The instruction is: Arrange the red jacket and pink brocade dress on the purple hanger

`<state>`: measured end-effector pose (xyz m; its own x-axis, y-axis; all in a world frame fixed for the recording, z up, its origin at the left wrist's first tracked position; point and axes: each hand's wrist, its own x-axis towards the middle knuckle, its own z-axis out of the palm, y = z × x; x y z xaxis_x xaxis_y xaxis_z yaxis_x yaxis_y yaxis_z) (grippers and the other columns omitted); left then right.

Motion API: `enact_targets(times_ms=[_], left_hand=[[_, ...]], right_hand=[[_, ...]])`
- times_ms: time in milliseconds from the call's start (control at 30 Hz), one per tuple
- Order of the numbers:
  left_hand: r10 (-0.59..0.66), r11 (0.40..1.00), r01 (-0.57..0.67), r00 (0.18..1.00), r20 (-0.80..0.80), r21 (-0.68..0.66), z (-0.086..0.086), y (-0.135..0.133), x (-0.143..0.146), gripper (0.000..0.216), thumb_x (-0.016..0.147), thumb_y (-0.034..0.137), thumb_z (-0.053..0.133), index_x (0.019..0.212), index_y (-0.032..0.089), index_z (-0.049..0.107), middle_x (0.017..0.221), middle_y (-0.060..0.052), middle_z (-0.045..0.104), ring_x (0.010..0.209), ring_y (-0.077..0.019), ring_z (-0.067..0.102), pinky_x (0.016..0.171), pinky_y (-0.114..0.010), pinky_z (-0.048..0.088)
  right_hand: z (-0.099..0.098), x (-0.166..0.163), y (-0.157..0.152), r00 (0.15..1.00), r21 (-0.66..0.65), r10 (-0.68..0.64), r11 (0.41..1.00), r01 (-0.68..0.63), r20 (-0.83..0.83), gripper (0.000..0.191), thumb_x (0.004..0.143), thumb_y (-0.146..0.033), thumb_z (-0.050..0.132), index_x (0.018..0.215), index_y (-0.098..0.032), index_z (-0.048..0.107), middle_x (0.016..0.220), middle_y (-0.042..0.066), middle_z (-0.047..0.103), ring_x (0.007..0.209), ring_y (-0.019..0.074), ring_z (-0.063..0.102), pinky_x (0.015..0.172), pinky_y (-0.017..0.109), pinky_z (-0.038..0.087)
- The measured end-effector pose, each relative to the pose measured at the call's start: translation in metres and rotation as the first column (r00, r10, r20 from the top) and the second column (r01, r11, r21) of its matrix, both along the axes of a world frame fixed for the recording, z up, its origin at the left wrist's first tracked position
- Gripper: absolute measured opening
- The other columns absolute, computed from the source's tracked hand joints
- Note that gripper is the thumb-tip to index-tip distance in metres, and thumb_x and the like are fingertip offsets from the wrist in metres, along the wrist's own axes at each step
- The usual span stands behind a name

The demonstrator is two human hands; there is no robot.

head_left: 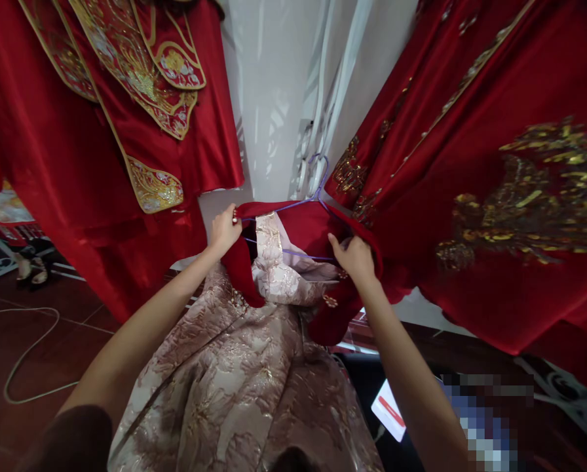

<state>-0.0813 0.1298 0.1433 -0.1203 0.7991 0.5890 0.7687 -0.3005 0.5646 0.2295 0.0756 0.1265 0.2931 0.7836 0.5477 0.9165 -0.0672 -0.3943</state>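
A pale pink brocade dress [239,373] hangs on a purple wire hanger [319,187], with a short red jacket [240,265] around its shoulders. My left hand [226,231] is closed on the jacket's left shoulder edge, beside the dress strap [268,237]. On the other side, my right hand [356,261] grips the jacket near its right shoulder, thumb raised. The jacket's front is spread apart, showing its red lining and the dress bodice. Beaded trim is visible on the jacket fronts. My right fingertips are partly hidden by the cloth.
Red embroidered garments [175,157] hang on the left, and a red gown with gold sequins [514,203] hangs on the right. White door handles [318,141] stand behind the hanger. A pale cable [16,360] and dark shoes [31,270] are on the floor at left.
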Motion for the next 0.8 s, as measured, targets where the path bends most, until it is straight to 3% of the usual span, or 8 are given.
enact_targets(times_ms=[167,300,367,433,500,567,700,800], left_hand=[[-0.048,0.874,0.312,0.819,0.571,-0.373,0.013,0.007,-0.018,0.01,0.061,0.014,0.052,0.07,0.017,0.056,0.056,-0.001,0.06,0.061,-0.0195,0.061,0.058,-0.029,0.051],[0.043,0.742,0.398,0.775,0.63,-0.54,0.001,-0.003,-0.038,0.01,0.053,0.014,0.058,0.061,0.017,0.053,0.047,-0.002,0.057,0.048,-0.0197,0.058,0.049,-0.031,0.052],[0.07,0.62,0.445,0.789,0.61,-0.647,-0.012,-0.012,-0.048,0.013,0.052,0.015,0.061,0.063,0.018,0.054,0.051,-0.004,0.061,0.051,-0.0212,0.06,0.05,-0.032,0.053],[0.008,0.477,0.498,0.822,0.57,-0.724,-0.026,-0.021,-0.059,0.021,0.052,0.017,0.065,0.072,0.018,0.059,0.061,-0.004,0.066,0.06,-0.0223,0.064,0.056,-0.031,0.054],[-0.149,0.359,0.535,0.842,0.519,-0.765,-0.036,-0.027,-0.067,0.038,0.049,0.018,0.071,0.085,0.018,0.061,0.077,-0.006,0.069,0.072,-0.0233,0.066,0.063,-0.031,0.055],[-0.309,0.389,0.537,0.841,0.443,-0.748,-0.039,-0.027,-0.068,0.056,0.046,0.022,0.076,0.1,0.019,0.059,0.099,-0.009,0.067,0.088,-0.0242,0.065,0.071,-0.031,0.054],[-0.487,0.744,0.55,0.835,0.256,-0.379,-0.029,-0.011,-0.048,0.065,0.07,0.043,0.064,0.126,0.02,0.041,0.139,-0.015,0.037,0.12,-0.0227,0.047,0.089,-0.033,0.047],[-0.598,0.794,0.6,0.8,0.052,-0.101,-0.017,0.004,-0.022,0.049,0.089,0.045,0.036,0.132,0.023,0.035,0.139,-0.01,0.037,0.125,-0.0188,0.039,0.1,-0.035,0.037]], right_hand=[[0.04,0.029,-0.003,0.951,-0.183,0.308,0.934,-0.306,-0.021,0.056,0.075,-0.069,0.041,0.068,-0.017,0.06,0.06,0.007,0.061,0.057,0.019,0.058,0.059,0.029,0.042],[0.062,0.034,-0.013,0.792,-0.426,0.523,0.668,-0.61,-0.315,0.054,0.073,-0.066,0.046,0.072,-0.016,0.064,0.06,0.005,0.064,0.052,0.0131,0.055,0.053,0.024,0.041],[0.065,0.034,-0.021,0.72,-0.456,0.556,0.558,-0.694,-0.415,0.051,0.072,-0.064,0.051,0.081,-0.016,0.066,0.07,0.007,0.067,0.059,0.0137,0.058,0.056,0.024,0.043],[0.062,0.036,-0.028,0.695,-0.436,0.551,0.541,-0.719,-0.462,0.051,0.071,-0.063,0.053,0.086,-0.016,0.067,0.076,0.008,0.069,0.062,0.0137,0.058,0.056,0.024,0.043],[0.056,0.041,-0.033,0.722,-0.374,0.509,0.627,-0.684,-0.468,0.051,0.07,-0.063,0.053,0.085,-0.016,0.066,0.077,0.008,0.068,0.057,0.0128,0.056,0.051,0.024,0.041],[0.048,0.047,-0.036,0.768,-0.281,0.455,0.745,-0.605,-0.45,0.051,0.07,-0.064,0.053,0.081,-0.015,0.065,0.074,0.007,0.067,0.054,0.0127,0.053,0.048,0.024,0.039],[0.03,0.059,-0.034,0.847,-0.079,0.382,0.895,-0.439,-0.37,0.047,0.071,-0.062,0.055,0.075,-0.017,0.064,0.066,0.004,0.061,0.056,0.0145,0.052,0.051,0.026,0.038],[0.017,0.063,-0.032,0.878,0.081,0.338,0.94,-0.33,-0.338,0.045,0.075,-0.061,0.049,0.071,-0.019,0.062,0.065,0.002,0.058,0.059,0.015,0.052,0.054,0.026,0.039]])
